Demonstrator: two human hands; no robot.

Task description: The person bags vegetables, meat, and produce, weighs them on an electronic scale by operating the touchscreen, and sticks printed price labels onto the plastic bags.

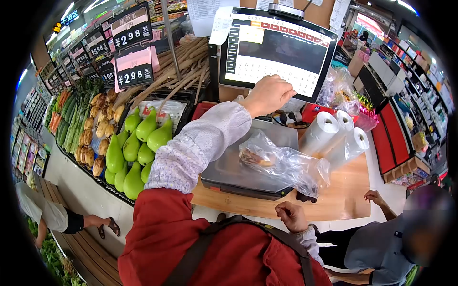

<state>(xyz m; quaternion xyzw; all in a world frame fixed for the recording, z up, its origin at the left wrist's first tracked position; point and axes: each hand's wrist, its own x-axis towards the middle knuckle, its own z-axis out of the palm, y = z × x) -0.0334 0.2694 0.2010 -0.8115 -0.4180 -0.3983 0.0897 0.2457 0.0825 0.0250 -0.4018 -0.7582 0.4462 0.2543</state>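
Observation:
My left hand (269,96), in a pale patterned sleeve cover, reaches up to the lower part of a lit touchscreen (279,55). Its fingers are curled with nothing visible in them; I cannot tell whether a fingertip touches the glass. Below that forearm is a flat grey weighing scale (229,164). A clear plastic bag (286,164) lies on the scale with something brownish inside, its loose end hanging past the right side. My right hand (292,217) hovers in front of the wooden counter's near edge, fingers loosely curled and holding nothing I can see.
Rolls of clear plastic bags (327,126) stand on the wooden counter (350,190). Green gourds (131,148) fill a crate to the left, under price signs (135,69). A person in a grey shirt (374,248) stands close at right; another person (52,209) is at far left.

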